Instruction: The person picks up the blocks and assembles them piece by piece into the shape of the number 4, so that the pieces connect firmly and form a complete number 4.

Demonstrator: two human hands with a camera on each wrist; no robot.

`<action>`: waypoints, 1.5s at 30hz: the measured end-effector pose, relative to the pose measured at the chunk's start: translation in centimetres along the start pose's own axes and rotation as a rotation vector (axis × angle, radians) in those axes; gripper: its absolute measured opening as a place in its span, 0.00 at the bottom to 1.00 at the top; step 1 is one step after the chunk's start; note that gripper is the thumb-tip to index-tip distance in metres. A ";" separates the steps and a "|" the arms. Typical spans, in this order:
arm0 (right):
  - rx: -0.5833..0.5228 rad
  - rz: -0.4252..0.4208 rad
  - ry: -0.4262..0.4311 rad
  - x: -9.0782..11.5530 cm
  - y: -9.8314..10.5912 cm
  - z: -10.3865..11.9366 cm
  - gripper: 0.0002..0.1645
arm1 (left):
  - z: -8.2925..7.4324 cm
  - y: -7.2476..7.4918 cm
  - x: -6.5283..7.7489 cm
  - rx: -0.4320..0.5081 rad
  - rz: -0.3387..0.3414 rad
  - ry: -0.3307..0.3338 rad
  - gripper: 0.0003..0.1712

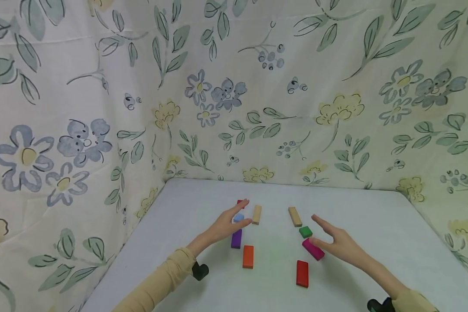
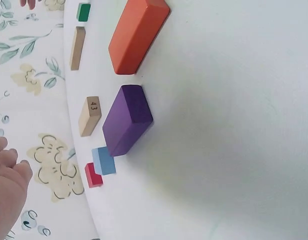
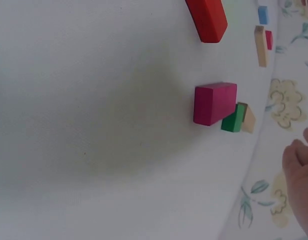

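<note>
The left hand [image 1: 221, 226] and right hand [image 1: 345, 247] hold nothing, fingers wide apart. Down by the left fingers is a blue block [image 1: 238, 217]; by the right, a pink block [image 1: 313, 250].

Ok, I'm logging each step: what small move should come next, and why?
Probably lower the right hand toward the magenta block: the hand is open and holds nothing, it overlaps that block in the head view, and the right wrist view shows them apart.

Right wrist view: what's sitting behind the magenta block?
A green block, then a wooden block. The magenta block covers part of the green one, which hides part of the wooden one.
</note>
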State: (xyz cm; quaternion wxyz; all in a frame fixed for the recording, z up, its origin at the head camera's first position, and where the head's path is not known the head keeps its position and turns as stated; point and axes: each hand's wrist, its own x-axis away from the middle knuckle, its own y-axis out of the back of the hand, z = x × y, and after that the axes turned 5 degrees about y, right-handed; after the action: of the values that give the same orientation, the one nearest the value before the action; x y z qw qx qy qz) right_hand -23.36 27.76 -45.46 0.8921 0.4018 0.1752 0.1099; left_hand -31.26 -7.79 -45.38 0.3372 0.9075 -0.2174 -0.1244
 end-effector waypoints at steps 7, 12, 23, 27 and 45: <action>-0.070 0.057 0.006 0.2 -0.6 0.2 0.43 | -0.2 -0.8 1.1 0.008 0.046 0.010 0.38; -0.098 0.087 0.018 0.5 -1.3 0.2 0.43 | 0.2 -1.5 1.8 0.048 0.089 0.018 0.37; -0.100 0.151 0.088 1.1 -2.5 -0.2 0.40 | 1.8 -3.1 2.9 0.109 0.163 0.020 0.33; -0.155 0.206 0.075 1.3 -3.1 -0.4 0.40 | 2.4 -3.5 3.3 0.131 0.192 0.033 0.32; -0.253 0.305 0.038 2.2 -4.6 -1.0 0.39 | 2.9 -4.6 4.6 0.150 0.179 0.052 0.31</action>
State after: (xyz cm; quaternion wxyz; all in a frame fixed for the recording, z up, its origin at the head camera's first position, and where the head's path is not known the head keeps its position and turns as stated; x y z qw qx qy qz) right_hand -21.50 26.22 -50.03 0.9050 0.3062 0.1137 0.2726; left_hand -26.93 -8.47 -51.00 0.2838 0.9100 -0.2976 -0.0537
